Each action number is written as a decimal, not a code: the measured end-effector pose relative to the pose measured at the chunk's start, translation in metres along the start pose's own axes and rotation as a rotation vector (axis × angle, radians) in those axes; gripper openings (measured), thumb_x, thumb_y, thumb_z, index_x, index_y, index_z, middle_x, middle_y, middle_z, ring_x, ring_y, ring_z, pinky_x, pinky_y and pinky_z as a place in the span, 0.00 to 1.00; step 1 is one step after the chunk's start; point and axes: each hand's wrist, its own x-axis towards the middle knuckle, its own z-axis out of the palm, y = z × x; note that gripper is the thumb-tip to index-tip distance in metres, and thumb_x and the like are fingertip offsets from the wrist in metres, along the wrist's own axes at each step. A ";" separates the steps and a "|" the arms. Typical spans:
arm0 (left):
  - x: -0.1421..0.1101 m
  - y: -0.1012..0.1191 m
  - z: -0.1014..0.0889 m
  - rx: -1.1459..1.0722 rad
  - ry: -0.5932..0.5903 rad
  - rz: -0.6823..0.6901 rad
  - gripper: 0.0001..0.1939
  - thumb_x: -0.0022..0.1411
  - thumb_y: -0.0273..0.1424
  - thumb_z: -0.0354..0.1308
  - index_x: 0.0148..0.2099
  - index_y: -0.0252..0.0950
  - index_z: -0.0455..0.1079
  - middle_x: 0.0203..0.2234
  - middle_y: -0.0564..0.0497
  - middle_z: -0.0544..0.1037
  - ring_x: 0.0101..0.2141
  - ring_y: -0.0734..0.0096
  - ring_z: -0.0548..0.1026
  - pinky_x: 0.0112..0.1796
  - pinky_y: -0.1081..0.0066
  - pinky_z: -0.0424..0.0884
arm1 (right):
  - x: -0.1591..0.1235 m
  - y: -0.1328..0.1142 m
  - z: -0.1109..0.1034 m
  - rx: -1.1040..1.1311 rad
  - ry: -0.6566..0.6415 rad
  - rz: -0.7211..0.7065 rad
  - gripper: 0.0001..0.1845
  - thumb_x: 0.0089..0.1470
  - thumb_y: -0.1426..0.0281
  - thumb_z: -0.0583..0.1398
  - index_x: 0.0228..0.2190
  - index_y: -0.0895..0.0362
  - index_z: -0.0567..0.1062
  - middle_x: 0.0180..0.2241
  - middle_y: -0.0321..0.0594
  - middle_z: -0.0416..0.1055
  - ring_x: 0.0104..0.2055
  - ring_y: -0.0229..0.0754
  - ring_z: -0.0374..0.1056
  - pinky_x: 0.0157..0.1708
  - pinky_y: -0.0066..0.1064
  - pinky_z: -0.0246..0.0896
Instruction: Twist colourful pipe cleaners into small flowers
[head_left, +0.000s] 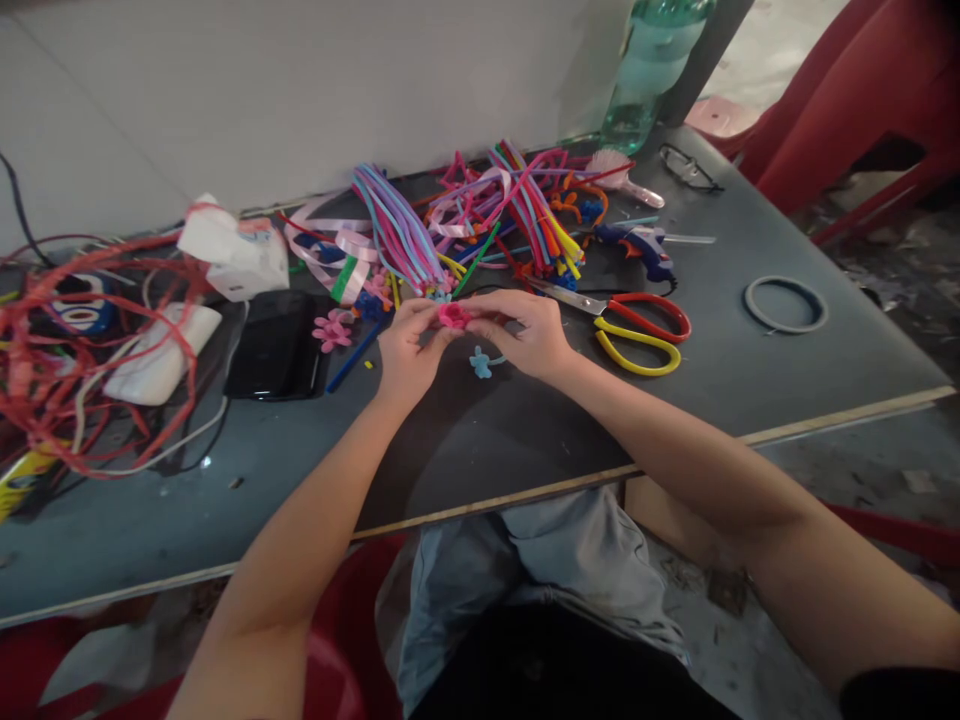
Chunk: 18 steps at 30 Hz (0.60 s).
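- Above the dark grey tabletop [480, 440], near its middle, both hands meet at one bright pink, rounded fuzzy piece [452, 317].
- Left hand [409, 345]: thumb and fingertips are narrowed, pinching the piece at its left side.
- Right hand [529, 335]: thumb and fingertips are likewise narrowed, gripping the piece at its right side.
- Piece position: between the two sets of fingertips, which partly cover it; its full form cannot be told.
- Nearer the person, just beside the right thumb, a light blue, flower-shaped fuzzy piece [480, 362] lies on the tabletop.
- Right of the right hand, metal scissors with one red and one yellow handle loop [606, 308] lie with the blades pointing toward the hand.
- Beyond the hands, a bundle of light blue, purple and pink fuzzy stems [397, 225] lies beside a second, multicoloured bundle of fuzzy stems [534, 215].
- Behind the scissors rests a dark blue glue gun [649, 245]; farther right lies a grey ring [791, 328].
- Left of the left hand, a pink, flower-shaped fuzzy piece [332, 330] lies near a black, glossy phone [270, 345].
- At far left, tangled red plastic strands [30, 385] surround a white, oblong device [165, 355].
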 end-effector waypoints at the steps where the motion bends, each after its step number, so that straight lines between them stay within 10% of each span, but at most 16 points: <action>1: 0.000 -0.001 0.000 -0.017 -0.003 0.001 0.21 0.63 0.53 0.63 0.41 0.40 0.82 0.36 0.49 0.80 0.37 0.70 0.79 0.40 0.71 0.77 | 0.000 0.000 0.000 -0.007 0.003 0.004 0.14 0.64 0.64 0.62 0.45 0.58 0.83 0.38 0.42 0.83 0.36 0.37 0.77 0.33 0.26 0.72; 18: 0.010 0.005 -0.008 -0.052 -0.082 0.118 0.17 0.66 0.49 0.61 0.34 0.44 0.83 0.28 0.53 0.83 0.37 0.70 0.77 0.37 0.67 0.73 | 0.003 -0.005 0.002 0.355 -0.041 0.338 0.19 0.56 0.56 0.67 0.34 0.61 0.85 0.30 0.41 0.80 0.24 0.33 0.69 0.26 0.27 0.66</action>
